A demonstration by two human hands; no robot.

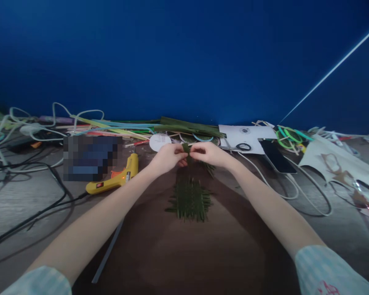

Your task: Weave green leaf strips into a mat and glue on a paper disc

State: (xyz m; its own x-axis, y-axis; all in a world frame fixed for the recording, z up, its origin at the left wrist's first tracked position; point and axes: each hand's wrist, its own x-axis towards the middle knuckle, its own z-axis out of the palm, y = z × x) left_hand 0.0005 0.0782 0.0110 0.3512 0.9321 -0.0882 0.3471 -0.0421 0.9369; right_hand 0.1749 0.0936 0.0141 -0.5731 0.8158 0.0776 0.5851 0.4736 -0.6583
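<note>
A woven mat of green leaf strips lies on a brown sheet in front of me. Both hands meet at its far end. My left hand and my right hand each pinch the same green leaf strip between fingers and thumb, the strip folded or bent between them. Loose strip ends trail down from the hands toward the mat.
A yellow glue gun lies left of the hands, beside a blurred box. Behind are long green leaves, coloured straws, a white round disc, white paper, a black phone, green rings and white cables. Black cables cross the left.
</note>
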